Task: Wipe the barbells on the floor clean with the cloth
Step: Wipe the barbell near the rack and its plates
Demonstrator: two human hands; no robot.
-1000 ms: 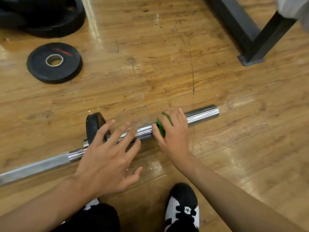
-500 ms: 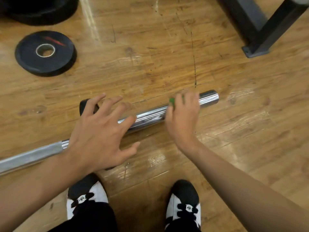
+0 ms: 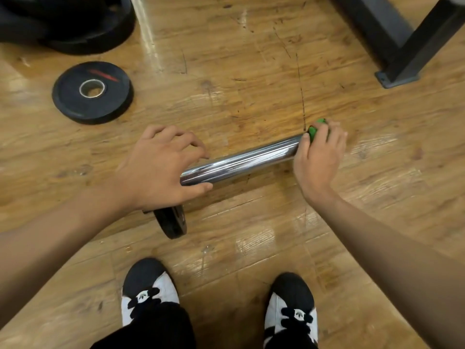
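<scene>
- Barbell point(image 3: 241, 159) is lying on the floor point(image 3: 251, 71) by our shoes point(image 3: 148, 293).
- Our right hand point(image 3: 319, 157) is clutching the green cloth point(image 3: 314, 129) at its tip.
- Our left hand point(image 3: 161, 170) is gripping it too, fingers curled round.

Open wooden floor point(image 3: 239, 84) is left beyond the shiny chrome barbell sleeve point(image 3: 241, 159), bounded leftward by a small round black weight plate point(image 3: 93, 93) lying flat and rightward by a dark steel rack foot point(image 3: 400, 71). The near side is narrowed by an upright black plate point(image 3: 173, 222).
</scene>
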